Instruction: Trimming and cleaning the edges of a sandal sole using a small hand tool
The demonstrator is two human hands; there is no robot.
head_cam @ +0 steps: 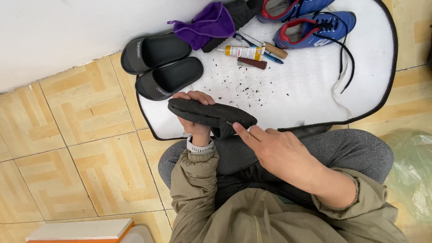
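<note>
The person sits cross-legged on a floor (76,148) of tan patterned tiles, close to a white wall (67,31). In front of the knees lies a white mat (306,85) with a dark edge, dotted with small black crumbs near its middle.

The left hand (194,114) is closed around a dark shoe (211,116), held level over the mat's near edge, just above the knees. The right hand (274,150) pinches a thin needle (229,123) at the shoe's side, thumb and forefinger together, other fingers loosely curled.

On the mat's far side sit two black slides (162,65), partly on the tiles, a purple cloth (204,24), a glue tube (243,52), a brown stick (252,63) and a pair of blue sneakers (310,20) with loose laces.

A green plastic bag (411,171) lies on the tiles at right, and an orange-edged box (81,230) at the bottom left
</note>
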